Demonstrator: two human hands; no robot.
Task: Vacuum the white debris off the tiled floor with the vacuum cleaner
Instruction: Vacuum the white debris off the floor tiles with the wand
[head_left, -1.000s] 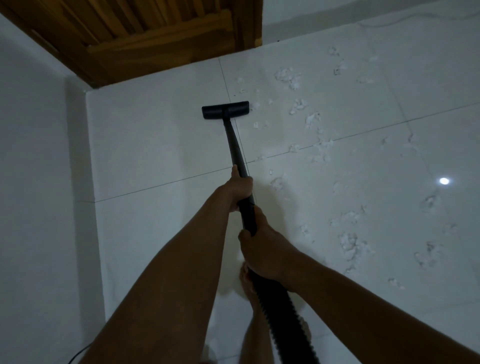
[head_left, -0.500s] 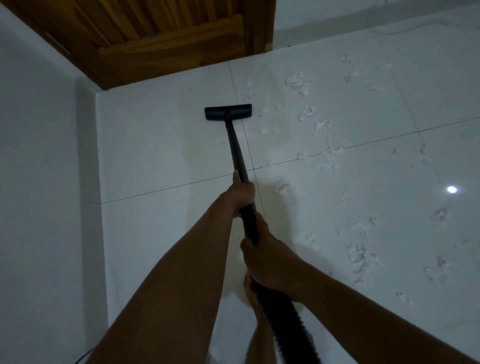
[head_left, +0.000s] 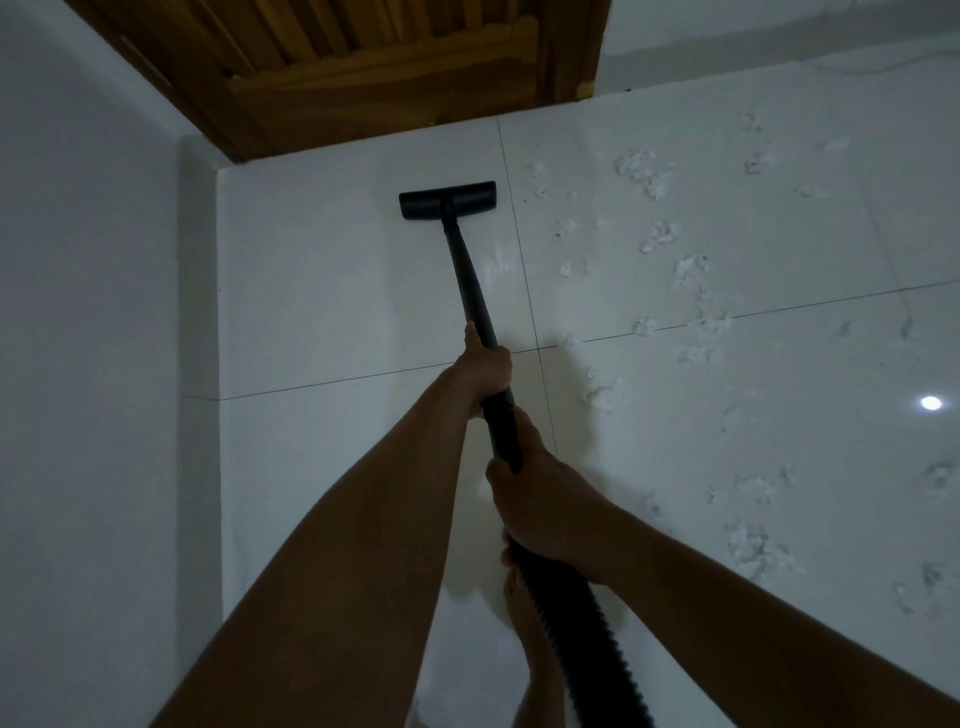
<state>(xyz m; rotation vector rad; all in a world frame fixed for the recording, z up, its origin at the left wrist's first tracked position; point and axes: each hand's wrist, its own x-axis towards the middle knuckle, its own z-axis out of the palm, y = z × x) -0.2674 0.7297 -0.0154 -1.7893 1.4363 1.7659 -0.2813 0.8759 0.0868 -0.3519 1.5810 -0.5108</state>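
A black vacuum wand (head_left: 470, 280) ends in a flat black floor head (head_left: 447, 200) lying on the white tiled floor (head_left: 322, 312), close to the door. My left hand (head_left: 485, 371) grips the wand higher up. Lower down, my right hand (head_left: 540, 506) grips it where the ribbed black hose (head_left: 587, 639) begins. White fluffy debris (head_left: 644, 171) is scattered over the tiles to the right of the head, with more clumps (head_left: 753, 545) nearer me at the right.
A brown wooden door (head_left: 374, 67) stands at the top. A white wall (head_left: 88, 364) runs down the left side. My bare foot (head_left: 530, 623) shows under the hose. A bright light reflection (head_left: 930, 402) glints on the tile at the right.
The floor head has slid forward and a little to the left, away from the debris and closer to the door. Both hands keep their grip on the wand.
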